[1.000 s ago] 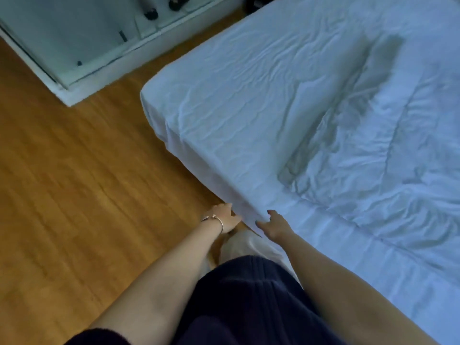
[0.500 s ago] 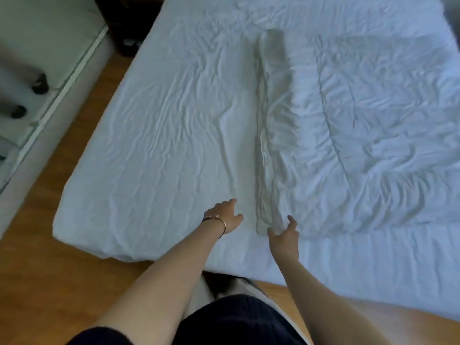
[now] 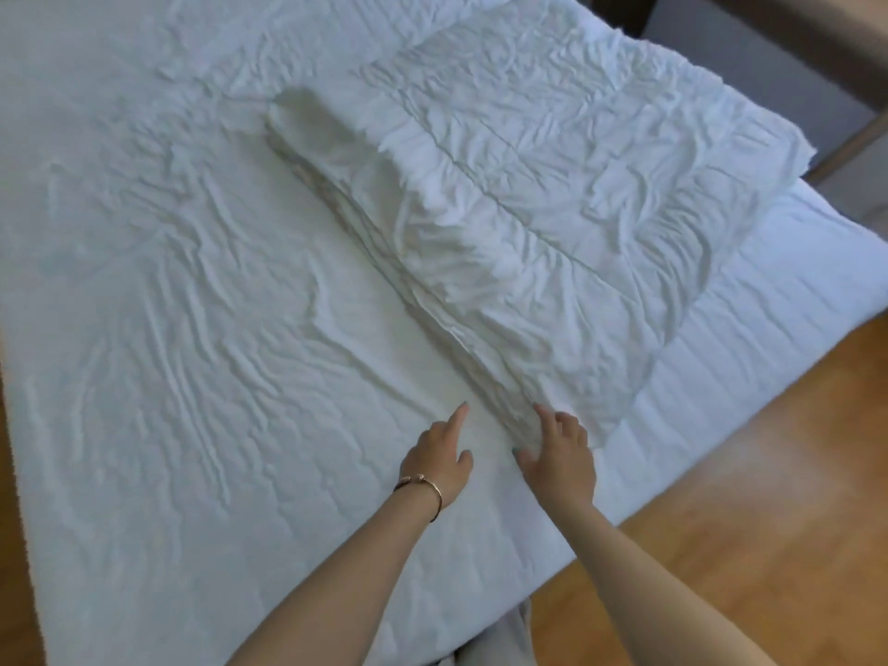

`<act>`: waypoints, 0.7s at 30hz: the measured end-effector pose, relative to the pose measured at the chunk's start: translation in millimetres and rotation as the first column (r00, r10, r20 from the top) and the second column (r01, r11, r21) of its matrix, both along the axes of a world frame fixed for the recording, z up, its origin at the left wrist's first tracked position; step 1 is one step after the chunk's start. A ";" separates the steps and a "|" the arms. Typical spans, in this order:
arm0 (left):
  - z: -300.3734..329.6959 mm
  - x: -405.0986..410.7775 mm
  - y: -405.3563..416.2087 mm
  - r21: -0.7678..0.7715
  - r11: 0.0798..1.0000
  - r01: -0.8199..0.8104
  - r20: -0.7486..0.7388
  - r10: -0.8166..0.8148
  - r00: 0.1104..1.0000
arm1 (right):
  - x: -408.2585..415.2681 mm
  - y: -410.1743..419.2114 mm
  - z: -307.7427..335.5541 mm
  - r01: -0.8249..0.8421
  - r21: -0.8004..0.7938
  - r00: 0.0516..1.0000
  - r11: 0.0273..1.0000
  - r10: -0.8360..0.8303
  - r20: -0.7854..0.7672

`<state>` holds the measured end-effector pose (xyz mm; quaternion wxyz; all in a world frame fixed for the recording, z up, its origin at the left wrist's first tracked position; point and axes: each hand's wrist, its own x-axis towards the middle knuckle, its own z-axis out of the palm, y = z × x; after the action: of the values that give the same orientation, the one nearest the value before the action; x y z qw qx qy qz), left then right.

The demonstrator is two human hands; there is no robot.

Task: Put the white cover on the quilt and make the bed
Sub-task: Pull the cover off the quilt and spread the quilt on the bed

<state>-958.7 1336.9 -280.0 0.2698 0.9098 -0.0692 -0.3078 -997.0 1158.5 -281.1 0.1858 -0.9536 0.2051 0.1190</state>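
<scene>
Compared with 1 second ago, the view swings from the bed's corner and the wooden floor onto the mattress top; the person now faces the folded bedding square on, and both arms reach further over the bed (image 3: 749, 338) than they did half a second ago. The left hand (image 3: 439, 461) hovers over or rests lightly on the wrinkled bottom sheet (image 3: 192, 290), index finger extended and the other fingers loosely relaxed, gripping nothing; a thin bracelet (image 3: 423, 483) sits on that wrist. The right hand (image 3: 560, 456) has come forward to the near corner of the folded white bedding (image 3: 552, 223), fingers spread and straight, fingertips (image 3: 540, 411) touching or just short of the stacked edge; I cannot tell whether they have slid under a layer yet, but nothing is pinched.

The folded bedding lies on the right half of the mattress, several layers thick, with a rolled or bunched strip (image 3: 336, 151) along its left edge; whether this pile is the quilt, the white cover, or both together cannot be told from here. The wooden floor (image 3: 721, 521) shows at the right.

In my judgement the task is at its very start: no cover is opened, nothing is spread; the approach is finished and the next step looks like taking hold of that near corner with both hands to unfold or separate the layers. The stacked edges are thin and close together, so catching only 1 layer may need care.
</scene>
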 end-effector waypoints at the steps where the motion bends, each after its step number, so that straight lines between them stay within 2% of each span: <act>1: -3.4 1.7 5.4 0.016 1.000 0.025 0.010 -0.025 1.000 | 1.2 4.2 -0.3 -0.043 -0.063 0.998 0.997 0.046 0.041; 4: -13.7 9.5 13.6 0.055 0.996 0.072 0.037 -0.075 0.997 | 14.3 12.3 -8.4 -0.076 -0.208 0.992 0.975 0.095 0.084; 8: -18.0 18.8 19.9 0.090 0.994 0.057 0.083 -0.064 0.995 | 39.6 17.7 -12.3 -0.106 -0.242 0.994 0.964 0.107 -0.008; 12: -17.8 7.9 38.7 0.117 0.993 -0.018 0.068 0.010 0.998 | 39.5 26.0 -23.2 -0.097 -0.107 0.993 0.990 0.090 -0.072; 15: -22.4 -12.5 68.3 0.219 0.975 -0.043 -0.022 0.049 0.999 | 17.0 45.0 -31.8 -0.079 -0.026 0.990 0.997 0.075 -0.118; 17: -27.2 -30.8 95.9 0.291 0.956 -0.032 -0.085 0.059 0.995 | -5.8 61.6 -41.2 -0.082 0.127 0.962 0.988 0.112 -0.250; 19: -33.6 -52.4 127.8 0.327 0.945 -0.005 -0.149 0.057 0.987 | -37.6 80.6 -50.3 -0.087 0.272 0.886 0.958 0.199 -0.419; 21: -39.4 -75.5 166.3 0.358 0.934 -0.003 -0.202 0.081 0.976 | -70.9 102.0 -56.6 -0.083 0.306 0.829 0.948 0.236 -0.508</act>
<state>-1034.2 1503.2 -319.4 0.1134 0.9064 0.0365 -0.4053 -1068.0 1260.5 -337.7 0.2388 -0.8609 0.1496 0.4237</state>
